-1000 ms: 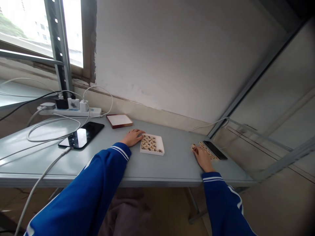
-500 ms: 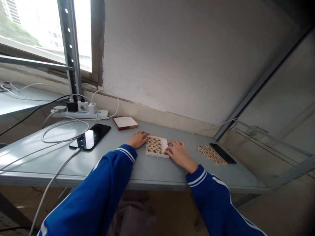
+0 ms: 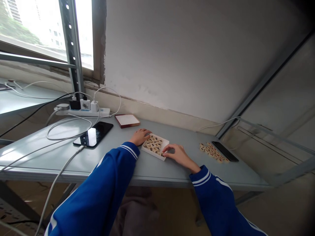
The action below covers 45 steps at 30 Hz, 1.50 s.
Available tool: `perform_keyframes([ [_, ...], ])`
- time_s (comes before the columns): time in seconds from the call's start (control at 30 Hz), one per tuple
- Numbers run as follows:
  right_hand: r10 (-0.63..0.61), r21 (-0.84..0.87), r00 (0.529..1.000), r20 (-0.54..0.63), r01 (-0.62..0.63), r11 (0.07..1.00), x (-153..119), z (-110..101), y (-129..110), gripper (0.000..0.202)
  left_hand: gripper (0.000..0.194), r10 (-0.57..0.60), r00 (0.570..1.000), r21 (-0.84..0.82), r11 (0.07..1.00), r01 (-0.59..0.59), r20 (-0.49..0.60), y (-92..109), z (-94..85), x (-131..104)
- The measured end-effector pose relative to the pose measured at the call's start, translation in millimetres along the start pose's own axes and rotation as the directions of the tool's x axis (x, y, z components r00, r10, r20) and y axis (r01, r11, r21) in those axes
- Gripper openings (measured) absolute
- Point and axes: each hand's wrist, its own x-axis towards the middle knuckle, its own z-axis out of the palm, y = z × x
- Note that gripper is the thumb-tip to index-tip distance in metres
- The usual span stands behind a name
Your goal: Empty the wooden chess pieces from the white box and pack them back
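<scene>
A shallow white box (image 3: 153, 155) sits turned at an angle on the grey desk, holding rows of round pieces (image 3: 153, 145) with dark characters. My left hand (image 3: 139, 136) rests at the box's upper left corner, its fingertips on the rim. My right hand (image 3: 177, 154) is at the box's right side, thumb and fingertips closed together at a piece in the lower right corner. Part of the box's floor at the upper right shows bare white. More loose pieces (image 3: 213, 152) lie in a cluster to the right of my right hand.
A red-edged lid (image 3: 127, 121) lies near the wall. A phone (image 3: 94, 135) with a cable is at the left, below a power strip (image 3: 85, 112) with chargers. A dark, flat object (image 3: 225, 151) lies beside the loose pieces. The desk's front edge (image 3: 162, 181) runs near my sleeves.
The box has turned clockwise, its right side swinging toward me. My right hand has shifted down a little, and its fingers have drawn together at the lower right corner.
</scene>
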Motion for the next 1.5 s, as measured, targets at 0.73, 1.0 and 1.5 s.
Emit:
perform_keyframes([
  [0.73, 0.228, -0.334, 0.913, -0.337, -0.343, 0.878, -36, -36, 140, 0.026, 0.038, -0.012, 1.0, 0.007, 1.0, 0.012, 0.014, 0, -1.6, 0],
  [1.0, 0.21, -0.475, 0.832, -0.514, -0.48, 0.737, -65, -59, 192, 0.029, 0.037, -0.016, 1.0, 0.005, 1.0, 0.016, 0.022, 3, -5.2, -2],
  [1.5, -0.155, -0.399, 0.981, 0.119, 0.19, 0.897, 54, 1, 22, 0.033, 0.037, 0.002, 1.0, 0.039, 0.999, -0.002, 0.011, 2, -1.5, -2],
])
